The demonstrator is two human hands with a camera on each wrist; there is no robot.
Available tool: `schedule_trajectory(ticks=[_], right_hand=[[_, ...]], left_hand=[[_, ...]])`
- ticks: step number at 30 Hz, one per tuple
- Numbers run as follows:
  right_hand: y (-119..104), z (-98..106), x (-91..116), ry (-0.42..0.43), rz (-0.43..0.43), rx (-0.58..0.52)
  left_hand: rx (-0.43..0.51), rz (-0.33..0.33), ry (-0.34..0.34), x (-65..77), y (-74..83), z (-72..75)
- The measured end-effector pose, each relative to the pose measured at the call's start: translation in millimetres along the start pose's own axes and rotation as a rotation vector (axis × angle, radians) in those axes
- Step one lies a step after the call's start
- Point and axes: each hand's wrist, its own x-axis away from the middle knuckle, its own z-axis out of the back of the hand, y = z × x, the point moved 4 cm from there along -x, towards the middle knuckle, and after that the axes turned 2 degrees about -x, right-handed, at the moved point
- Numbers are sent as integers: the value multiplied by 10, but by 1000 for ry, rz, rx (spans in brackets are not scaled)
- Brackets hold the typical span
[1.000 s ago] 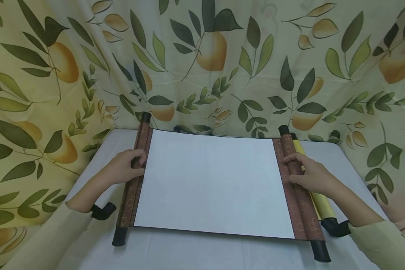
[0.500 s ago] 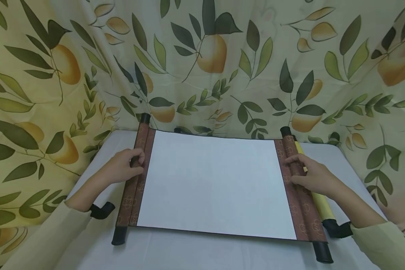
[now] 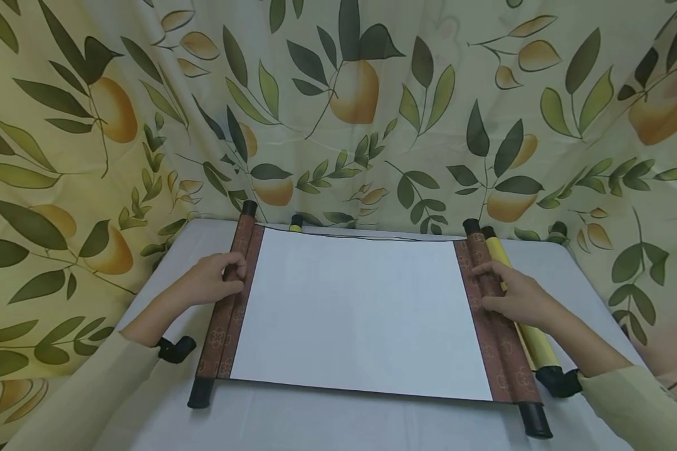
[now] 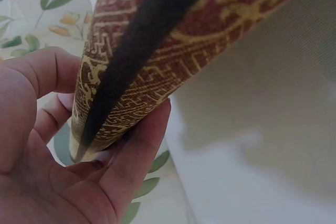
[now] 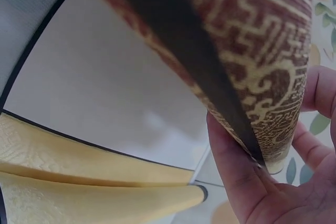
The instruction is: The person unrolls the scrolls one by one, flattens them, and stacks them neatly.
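A hanging scroll with blank white paper (image 3: 361, 313) is spread between two brown patterned rollers with black end knobs. My left hand (image 3: 211, 280) grips the left roller (image 3: 217, 332) near its middle, thumb on the inner side. Around the right roller (image 3: 513, 357) my right hand (image 3: 519, 297) holds on in the same way. Both wrist views show curled fingers and thumb on the roller's gold-patterned maroon back. A second, yellow scroll (image 3: 538, 347) lies underneath, showing mainly at the right. Its yellow roller (image 5: 105, 198) and white paper (image 5: 105, 93) appear in the right wrist view.
A white-covered table (image 3: 327, 426) carries the scrolls. Behind it hangs a curtain (image 3: 338, 169) printed with leaves and orange fruit. A yellow roller end with a black tip (image 3: 296, 223) pokes out past the far paper edge.
The brown scroll's rollers have drawn slightly closer together, and their far ends sit lower. Its far paper edge now sags, with the yellow roller end visible behind it. Both hands keep their hold.
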Motion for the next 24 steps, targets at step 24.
schedule_trajectory(ticks=[24], right_hand=[[182, -118, -345, -82, 17, 56]], left_hand=[[71, 84, -109, -324, -334, -200]])
